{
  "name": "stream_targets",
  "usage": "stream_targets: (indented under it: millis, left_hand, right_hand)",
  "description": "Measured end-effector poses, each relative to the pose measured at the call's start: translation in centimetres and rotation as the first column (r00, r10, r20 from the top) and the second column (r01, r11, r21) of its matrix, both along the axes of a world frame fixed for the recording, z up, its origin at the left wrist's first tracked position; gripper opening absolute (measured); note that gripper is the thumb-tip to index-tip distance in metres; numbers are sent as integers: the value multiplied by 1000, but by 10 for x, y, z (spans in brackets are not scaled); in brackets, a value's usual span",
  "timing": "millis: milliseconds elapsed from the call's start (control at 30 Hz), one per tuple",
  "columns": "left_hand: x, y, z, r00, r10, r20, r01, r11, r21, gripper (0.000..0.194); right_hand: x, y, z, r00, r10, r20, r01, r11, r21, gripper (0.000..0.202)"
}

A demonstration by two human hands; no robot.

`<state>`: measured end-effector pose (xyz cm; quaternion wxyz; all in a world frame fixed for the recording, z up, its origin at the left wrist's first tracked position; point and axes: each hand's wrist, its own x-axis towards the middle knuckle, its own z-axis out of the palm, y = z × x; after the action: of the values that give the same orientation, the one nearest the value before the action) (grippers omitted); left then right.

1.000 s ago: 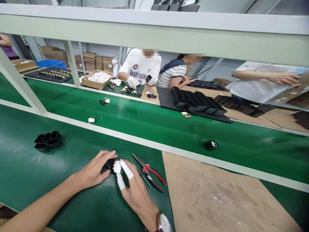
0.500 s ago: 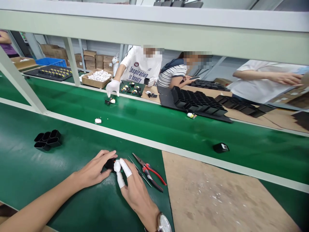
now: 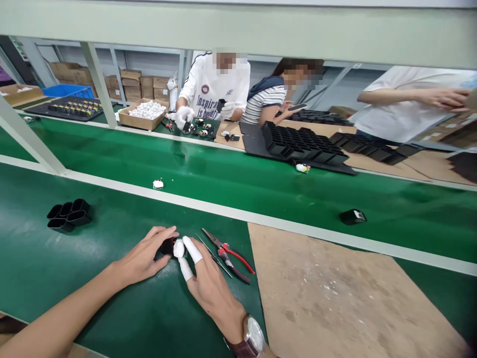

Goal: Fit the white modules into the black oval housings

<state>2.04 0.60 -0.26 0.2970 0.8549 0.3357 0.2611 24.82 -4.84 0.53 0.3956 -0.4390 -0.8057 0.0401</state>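
Note:
My left hand (image 3: 147,252) is closed around a small black plastic case (image 3: 168,246), which lies on its side near the green mat. At the case's right end my right hand (image 3: 208,283), with white cots on thumb and finger, pinches a small circuit board with a white-covered part (image 3: 179,248). Whether the board is partly inside the case I cannot tell, as my fingers hide the joint. Just right of my right hand lie tweezers (image 3: 215,256) and red-and-black long-nose pliers (image 3: 229,256). Several black cases (image 3: 69,215) stand grouped to the left.
Beyond a pale rail (image 3: 208,211) runs a green conveyor belt (image 3: 122,159), carrying a loose board (image 3: 158,184) and a black case (image 3: 353,216). A brown board (image 3: 335,298) lies at right. Across the belt, people work beside a box of white parts (image 3: 143,113) and rows of black cases (image 3: 298,141).
My hands keep hold of the case and board with little movement. The co-worker's gloved hand has drawn back from the belt, and the board piece it was at is gone from there.

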Motion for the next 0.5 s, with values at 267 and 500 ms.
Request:
stream_targets:
  millis: [267,500]
  left_hand:
    - [2,0,3,1000,-24,2,24,1000,-4,82]
    - [2,-1,2,999,-39,19,39,999,-15,79]
  right_hand:
    - [0,-1,6,1000,18,24,-16,997,-74,62]
    - [3,-2,7,998,65,9,-64,991,-122,61]
